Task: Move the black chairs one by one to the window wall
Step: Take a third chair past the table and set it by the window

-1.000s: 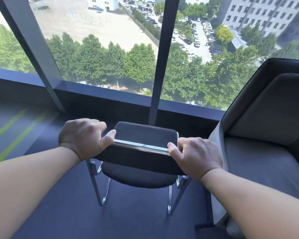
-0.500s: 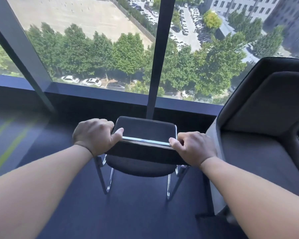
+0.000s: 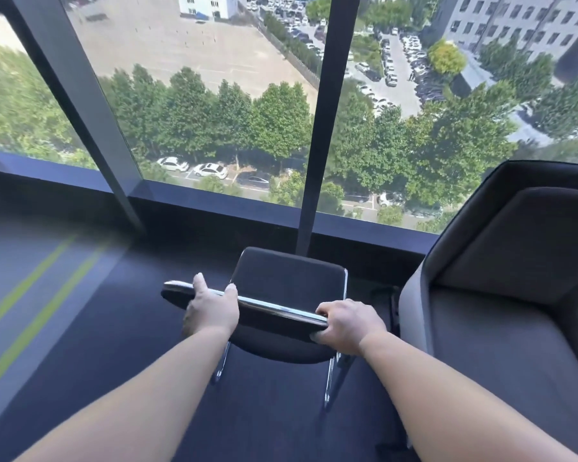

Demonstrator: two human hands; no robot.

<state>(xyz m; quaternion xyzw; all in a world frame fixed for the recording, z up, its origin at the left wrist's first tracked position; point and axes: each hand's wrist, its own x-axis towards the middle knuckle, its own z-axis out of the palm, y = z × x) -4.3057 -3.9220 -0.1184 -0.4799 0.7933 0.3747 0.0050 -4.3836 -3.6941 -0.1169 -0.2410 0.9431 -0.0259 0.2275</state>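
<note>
Both hands hold the top of the black padded chair (image 3: 287, 278) with shiny metal legs: the left hand (image 3: 211, 310) grips the silver bar on the chair's back near its left end, and the right hand (image 3: 347, 325) is curled round the bar's right end. The chair stands on the dark floor (image 3: 114, 321) close to the big glass window wall (image 3: 214, 198). A large grey soft armchair (image 3: 514, 295) sits just beside it on the right.
</note>
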